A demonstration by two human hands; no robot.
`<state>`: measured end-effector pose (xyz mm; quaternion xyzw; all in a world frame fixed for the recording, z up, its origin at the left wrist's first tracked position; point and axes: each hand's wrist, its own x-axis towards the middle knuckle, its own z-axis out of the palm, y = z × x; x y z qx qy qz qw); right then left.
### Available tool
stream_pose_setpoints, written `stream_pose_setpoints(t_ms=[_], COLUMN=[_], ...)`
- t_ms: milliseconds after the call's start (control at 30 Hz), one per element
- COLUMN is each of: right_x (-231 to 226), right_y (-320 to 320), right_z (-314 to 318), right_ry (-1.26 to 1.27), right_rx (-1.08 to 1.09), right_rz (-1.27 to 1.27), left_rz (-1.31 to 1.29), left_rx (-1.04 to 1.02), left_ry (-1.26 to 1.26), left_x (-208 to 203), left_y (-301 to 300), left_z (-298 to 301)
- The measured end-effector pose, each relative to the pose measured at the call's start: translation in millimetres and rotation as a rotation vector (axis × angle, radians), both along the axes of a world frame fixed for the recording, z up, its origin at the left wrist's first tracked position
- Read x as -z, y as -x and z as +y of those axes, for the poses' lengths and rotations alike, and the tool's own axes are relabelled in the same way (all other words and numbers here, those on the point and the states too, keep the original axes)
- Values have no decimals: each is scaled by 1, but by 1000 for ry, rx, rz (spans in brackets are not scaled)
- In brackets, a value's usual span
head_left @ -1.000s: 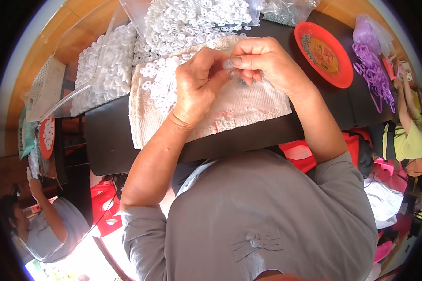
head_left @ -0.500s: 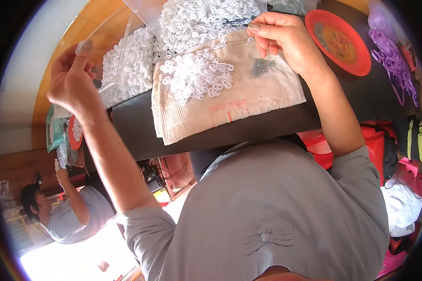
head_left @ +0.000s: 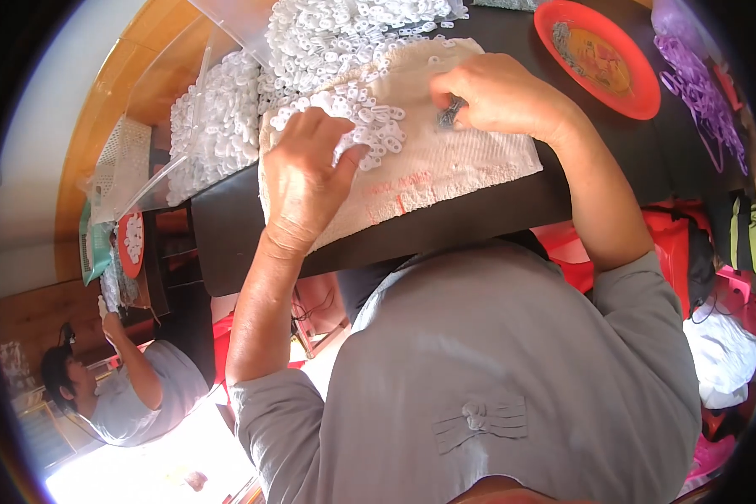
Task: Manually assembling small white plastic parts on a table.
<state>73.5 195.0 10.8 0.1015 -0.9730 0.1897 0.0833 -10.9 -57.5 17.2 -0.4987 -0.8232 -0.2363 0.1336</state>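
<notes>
At upper centre, white pieces (head_left: 383, 137) on a cloth (head_left: 449, 161) are partly hidden by the left hand (head_left: 308, 170), its grip apart; rightward, grey bits (head_left: 448, 116) are partly hidden by the right hand (head_left: 510, 94), whose grip cannot be judged. Beyond, at upper right, a red plate (head_left: 641, 101) is set.

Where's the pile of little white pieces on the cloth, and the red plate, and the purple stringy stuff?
white pile (head_left: 384, 130): head view, on its uncovered right part.
red plate (head_left: 644, 102): head view, on its lower right rim.
purple stringy stuff (head_left: 691, 65): head view, on its upper, bunched part.
</notes>
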Motion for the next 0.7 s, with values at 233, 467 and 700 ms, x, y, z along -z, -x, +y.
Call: stream_pose_setpoints(t_ms=[233,467,700], right_x=[-3,7,2], right_y=[6,9,7], right_z=[-10,3,-2], right_ry=[-122,-30,-30], right_rx=[7,33,20], right_rz=[-82,112,66], left_rz=[49,5,65], left_rx=[117,117,220], left_ry=[66,73,20], left_x=[23,22,29], left_y=[-4,-3,-6], left_z=[15,27,54])
